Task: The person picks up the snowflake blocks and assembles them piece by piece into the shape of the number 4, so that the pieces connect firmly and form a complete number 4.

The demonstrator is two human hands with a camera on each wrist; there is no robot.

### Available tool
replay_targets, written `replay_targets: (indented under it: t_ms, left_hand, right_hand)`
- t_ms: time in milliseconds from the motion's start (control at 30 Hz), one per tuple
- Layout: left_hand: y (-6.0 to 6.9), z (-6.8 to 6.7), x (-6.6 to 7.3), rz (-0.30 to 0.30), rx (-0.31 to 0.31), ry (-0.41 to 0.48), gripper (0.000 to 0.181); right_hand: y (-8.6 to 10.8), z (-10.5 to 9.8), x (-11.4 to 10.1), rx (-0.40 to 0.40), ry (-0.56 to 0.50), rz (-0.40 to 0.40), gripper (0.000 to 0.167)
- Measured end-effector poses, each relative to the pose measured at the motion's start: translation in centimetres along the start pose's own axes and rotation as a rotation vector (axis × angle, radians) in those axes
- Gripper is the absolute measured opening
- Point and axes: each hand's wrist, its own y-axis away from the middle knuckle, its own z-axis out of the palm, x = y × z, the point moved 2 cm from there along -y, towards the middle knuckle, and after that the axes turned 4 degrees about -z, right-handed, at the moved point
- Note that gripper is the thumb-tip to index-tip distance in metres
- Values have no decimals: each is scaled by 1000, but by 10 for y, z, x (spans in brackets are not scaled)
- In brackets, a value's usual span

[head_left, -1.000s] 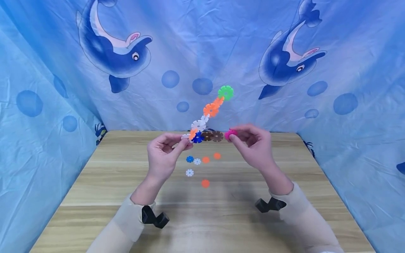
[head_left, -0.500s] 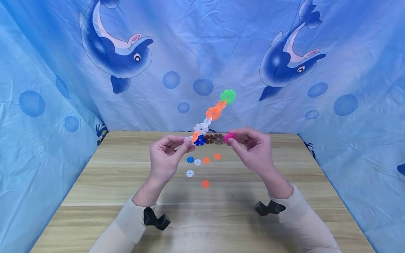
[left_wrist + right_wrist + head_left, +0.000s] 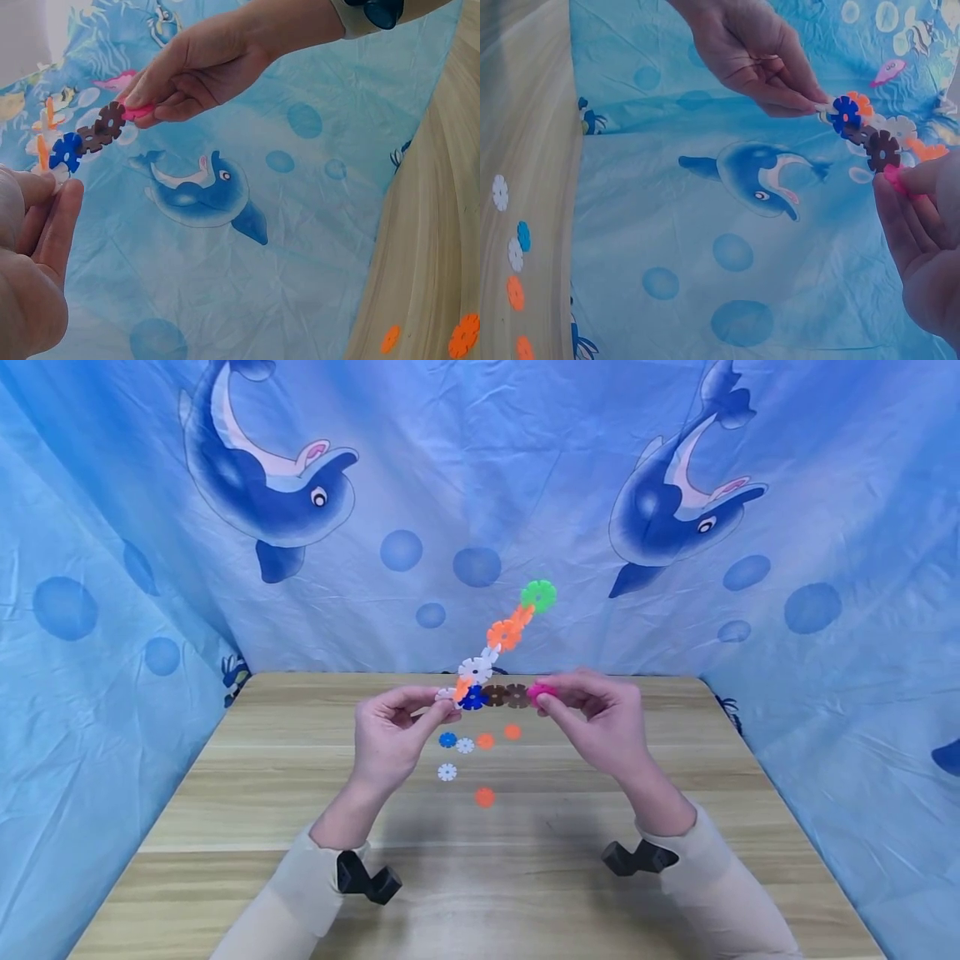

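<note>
Overall, head cam view: a person sits or stands at a wood-grain surface (image 3: 262, 777), w/ a chain of flower-shaped discs (image 3: 495, 696) held up in the air b/w both grips. L grip (image 3: 386, 731) pinches a held white disc (image 3: 446, 694) at the chain's left end. R grip (image 3: 600, 722) pinches a pink disc (image 3: 541, 695), which touches the outer of 2 brown discs (image 3: 517, 696); can't tell if it's slotted in. From L to R the low row runs white, a dark blue disc (image 3: 472, 697), the 2 browns, pink, w/ a small orange disc (image 3: 462, 689) nearly edge-on beside the blue. A branch slants up & right: 2 upper white discs (image 3: 471, 668), upper orange discs (image 3: 500, 637), then a green disc (image 3: 534, 594) at the tip. Loose discs lie flat on the surface: lighter blue disc (image 3: 447, 740), loose white disc (image 3: 465, 746) & 2 loose orange discs (image 3: 485, 741) in a rough row; another white (image 3: 447, 772) & another orange (image 3: 485, 797) nearer the person. Pale sleeves (image 3: 281, 893), each w/ a black wrist cam (image 3: 367, 878). Behind & at sides: blue curtain (image 3: 525, 460) w/ printed dolphins (image 3: 255, 493)
</note>
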Motion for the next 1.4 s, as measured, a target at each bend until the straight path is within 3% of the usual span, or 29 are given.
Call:
replay_targets:
  t_ms: [233,433,667,800,967,1067,1167,1267,1400]
  left_hand:
    - [-1,2,0,12,-35,-9,15]
    - [-2,2,0,5,-7,24,14]
    - [-2,1,-2,73,-23,49,24]
    - [-1,0,-1,76,-26,31,22]
    - [-1,0,0,73,-20,47,21]
    - [-1,-1,1,82,-21,72,23]
    - [-1,-1,2,89,-20,89,25]
    - [-1,-1,2,89,-21,93,26]
    - [-2,0,3,92,-19,99,27]
  right_hand:
    - [-3,0,0,11,1,-3,20]
    - [-4,2,2,18,-4,-19,21]
    - [-5,5,8,40,-34,-24,22]
    - [-3,5,19,87,-105,-25,20]
    - [-3,7,41,137,-177,110,24]
    - [-3,13,59,119,-118,220,20]
    - [-3,21,77,68,-42,335,17]
    - [-1,30,93,-10,37,458,31]
    - [4,45,113,-136,174,525,28]
